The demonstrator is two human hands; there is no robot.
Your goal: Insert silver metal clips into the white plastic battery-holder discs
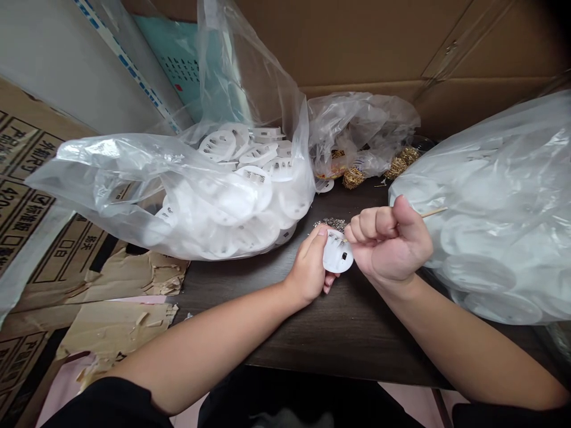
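left hand (307, 274): curled closed, gripping white round plastic disc (339, 254) | right hand (388, 242): tight fist around thin wooden stick (433, 212), just beside disc | silvery wire tangle (330, 223): just behind disc | dark wooden worktop (312, 333): below disc

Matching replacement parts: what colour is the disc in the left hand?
The disc is white, best seen in the head view.

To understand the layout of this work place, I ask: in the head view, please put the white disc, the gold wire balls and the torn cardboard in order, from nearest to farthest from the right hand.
1. White plastic disc: held in the left hand, just left of the right hand.
2. Gold wire balls: ahead, farther up the view.
3. Torn cardboard: far left, low in the view.
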